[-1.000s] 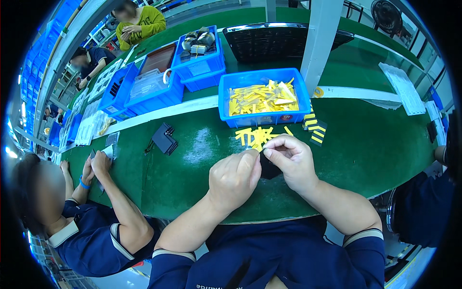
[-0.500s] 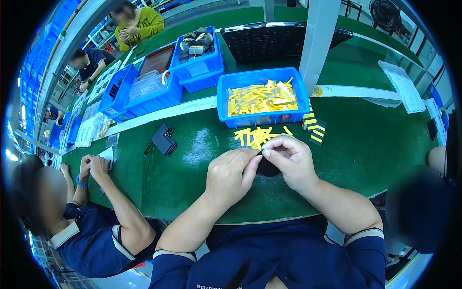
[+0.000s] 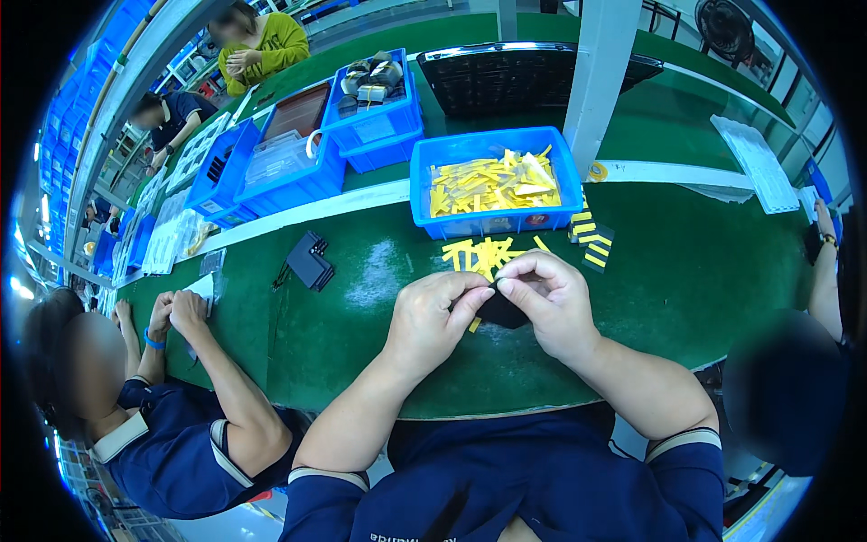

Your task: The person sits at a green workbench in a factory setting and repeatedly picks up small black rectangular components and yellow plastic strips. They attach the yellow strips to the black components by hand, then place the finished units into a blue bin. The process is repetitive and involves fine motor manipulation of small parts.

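My left hand (image 3: 432, 318) and my right hand (image 3: 553, 303) meet over the near middle of the green bench. Each pinches the upper edge of a thin black piece (image 3: 504, 313) between thumb and forefinger; its exact kind is partly hidden by my fingers. By my left thumb, a small yellow strip (image 3: 474, 325) shows beside the black piece. Just beyond my fingertips lies a loose heap of yellow strips (image 3: 480, 253). Behind it stands a blue bin (image 3: 495, 222) filled with more yellow strips.
Black L-shaped pieces (image 3: 310, 262) are stacked left of my hands. Yellow-striped black pieces (image 3: 591, 244) lie beside the bin. A white post (image 3: 596, 81) rises behind. More blue bins (image 3: 289, 185) stand far left. Co-workers sit on both sides; one's arm (image 3: 824, 280) reaches in at right.
My fingers have shifted slightly on the black piece, and the yellow strip by my left thumb has come into view. At the right edge, a co-worker's arm now reaches forward.
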A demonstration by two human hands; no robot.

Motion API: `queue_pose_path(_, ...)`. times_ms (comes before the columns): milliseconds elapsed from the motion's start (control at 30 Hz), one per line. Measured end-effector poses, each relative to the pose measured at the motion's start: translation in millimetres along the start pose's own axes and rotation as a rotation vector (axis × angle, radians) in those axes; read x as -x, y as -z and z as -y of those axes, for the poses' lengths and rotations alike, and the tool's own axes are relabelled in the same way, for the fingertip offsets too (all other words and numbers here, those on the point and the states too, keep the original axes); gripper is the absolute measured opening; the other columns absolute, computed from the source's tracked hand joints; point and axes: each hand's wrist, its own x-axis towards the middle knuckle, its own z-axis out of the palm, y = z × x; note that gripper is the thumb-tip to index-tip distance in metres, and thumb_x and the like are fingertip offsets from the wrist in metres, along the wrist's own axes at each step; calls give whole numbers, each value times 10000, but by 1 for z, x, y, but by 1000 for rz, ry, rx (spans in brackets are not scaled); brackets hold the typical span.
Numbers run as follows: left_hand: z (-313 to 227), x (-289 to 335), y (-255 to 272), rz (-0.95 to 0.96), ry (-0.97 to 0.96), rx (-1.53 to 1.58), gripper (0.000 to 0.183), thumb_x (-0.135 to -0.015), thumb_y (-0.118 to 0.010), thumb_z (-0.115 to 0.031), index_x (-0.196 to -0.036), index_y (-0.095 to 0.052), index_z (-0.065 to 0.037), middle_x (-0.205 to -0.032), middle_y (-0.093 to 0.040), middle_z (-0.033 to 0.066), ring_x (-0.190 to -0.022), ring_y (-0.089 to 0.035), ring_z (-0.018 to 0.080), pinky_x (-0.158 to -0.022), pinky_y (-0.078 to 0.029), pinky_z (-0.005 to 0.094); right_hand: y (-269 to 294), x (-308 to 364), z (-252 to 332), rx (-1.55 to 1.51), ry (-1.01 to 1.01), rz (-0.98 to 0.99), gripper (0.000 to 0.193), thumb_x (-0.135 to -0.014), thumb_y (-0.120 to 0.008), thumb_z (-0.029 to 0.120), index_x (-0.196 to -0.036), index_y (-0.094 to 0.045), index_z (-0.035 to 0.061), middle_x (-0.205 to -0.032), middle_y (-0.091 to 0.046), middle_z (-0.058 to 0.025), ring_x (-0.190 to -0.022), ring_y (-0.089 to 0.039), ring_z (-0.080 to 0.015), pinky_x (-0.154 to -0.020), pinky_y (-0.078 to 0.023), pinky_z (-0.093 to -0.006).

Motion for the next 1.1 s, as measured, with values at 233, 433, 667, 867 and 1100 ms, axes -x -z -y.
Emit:
queue_pose_path(233, 1, 2, 5, 50, 122, 135, 127, -798, -664, -118, -862, -672, -8, -805, -673, 134, -716, -655, 262, -634, -511, 329, 4, -1, 6, -122, -11, -41, 55, -865, -588, 20, -908, -581, -14, -886, -565, -34, -798, -549, -70, -700, -468, -224)
queue_pose_path(433, 1, 2, 5, 40, 123, 161, 130, -800, -673, -119, -870, -679, -9, -779, -668, 114, -626, -642, 177, -573, -496, 280, 6, -2, 5, -110, -31, -28, 59, -867, -588, 20, -917, -579, -10, -890, -562, -32, -806, -543, -68, -712, -461, -216)
queue_pose_path(667, -4, -1, 8, 66, 192, 214, 124, -803, -673, -118, -845, -686, -2, -759, -671, 104, -639, -637, 160, -584, -490, 259, 4, 0, 5, -71, 28, 9, 66, -866, -581, 10, -923, -573, -24, -898, -556, -45, -806, -549, -79, -714, -476, -223)
queue_pose_path(867, -1, 1, 9, 23, 113, 191, 92, -790, -671, -98, -812, -680, -9, -740, -666, 102, -623, -635, 175, -571, -486, 268, 1, 2, 8, -32, 51, 20, 84, -859, -584, 3, -936, -572, -28, -892, -557, -55, -806, -560, -93, -716, -483, -227)
queue_pose_path(1100, -4, 0, 14, 48, 42, 32, 95, -801, -657, -95, -820, -681, -6, -774, -682, 105, -685, -656, 200, -623, -501, 287, 13, -5, 15, 387, 213, 191, 168, -857, -594, 22, -1024, -610, 43, -962, -581, -82, -820, -597, -199, -749, -502, -287)
